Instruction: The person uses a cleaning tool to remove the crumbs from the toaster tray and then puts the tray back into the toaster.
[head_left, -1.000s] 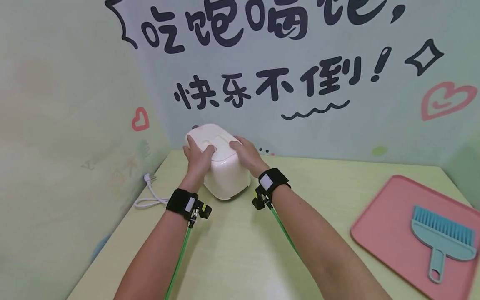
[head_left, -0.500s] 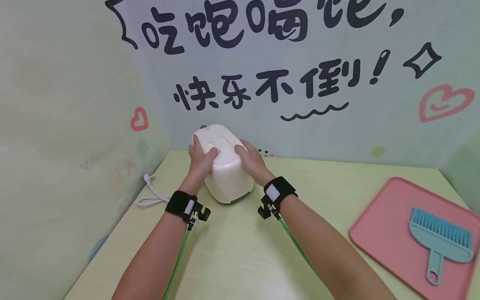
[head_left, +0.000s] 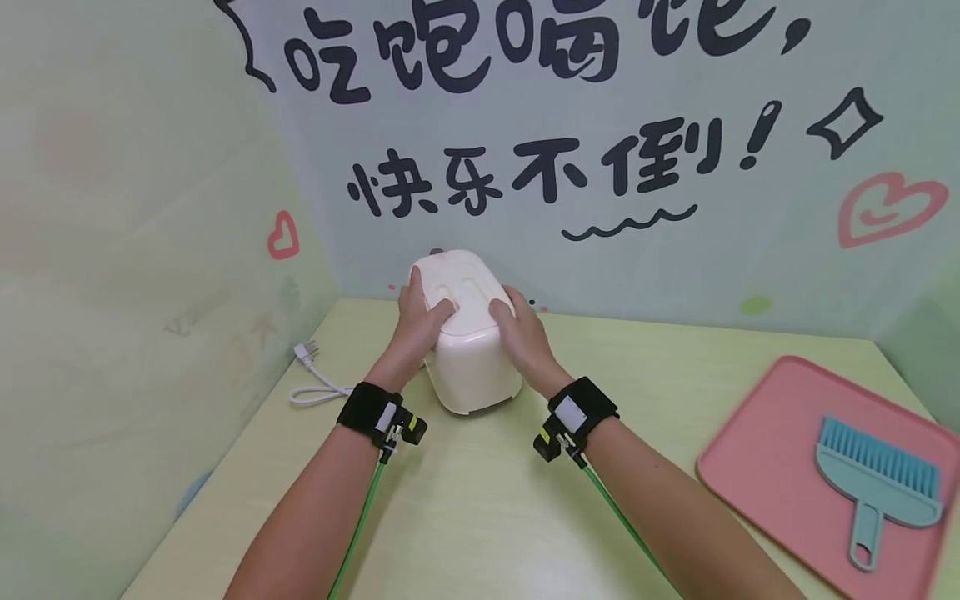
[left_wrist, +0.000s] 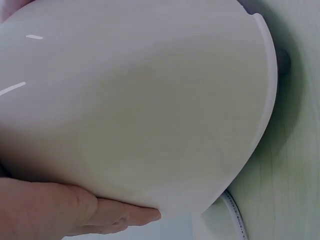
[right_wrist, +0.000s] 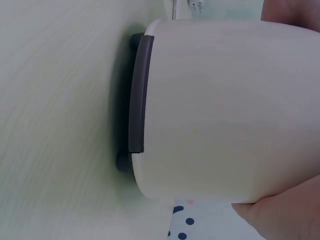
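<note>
A rounded white toaster (head_left: 474, 367) with two shallow slot-shaped recesses on its top stands near the back wall. My left hand (head_left: 420, 321) grips its left side, the thumb lying over the top edge. On the opposite side my right hand (head_left: 525, 337) holds it, thumb also on top. The right wrist view shows a dark strip (right_wrist: 140, 95) along the lower edge and small dark feet close to the tabletop; whether they touch it I cannot tell. Fingers on the far sides are partly hidden. A white power plug (head_left: 303, 353) with its looped cord lies to the left.
On the right side of the table a pink tray (head_left: 757, 433) bears a light blue brush (head_left: 873, 483). A wall with black lettering (head_left: 555, 167) rises behind the table, and another wall (head_left: 150, 292) borders the left. Green cables (head_left: 360, 525) trail from both wrist cameras.
Both hands have shifted the toaster to the right and slightly nearer to me. The plug and cord have moved a little to the right too. The tray and brush stay put.
</note>
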